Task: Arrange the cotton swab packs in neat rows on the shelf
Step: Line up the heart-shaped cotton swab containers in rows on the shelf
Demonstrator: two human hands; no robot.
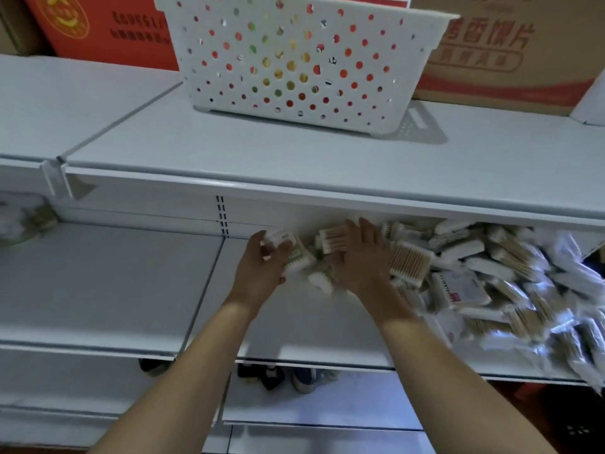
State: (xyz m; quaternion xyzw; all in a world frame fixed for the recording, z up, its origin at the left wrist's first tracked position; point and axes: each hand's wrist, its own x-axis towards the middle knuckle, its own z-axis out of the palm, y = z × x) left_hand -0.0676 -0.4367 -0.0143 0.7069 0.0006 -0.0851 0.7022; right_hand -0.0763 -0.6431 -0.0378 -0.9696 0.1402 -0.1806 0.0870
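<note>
A loose heap of cotton swab packs (497, 283) covers the right part of the white middle shelf (311, 329). My left hand (262, 267) is closed around one cotton swab pack (288, 249) near the back of the shelf. My right hand (358, 260) lies just to its right, fingers curled over another pack with wooden sticks (332, 239). A few more packs (319, 280) lie blurred between the two hands. The rest of the heap spills toward the shelf's front right edge.
A white perforated basket (294, 60) stands on the top shelf (229, 152), with red and brown cartons (491, 50) behind it. The left shelf section (98, 283) is bare apart from some bags (23, 221) at its far left. Bottles and a shoe (304, 380) show below.
</note>
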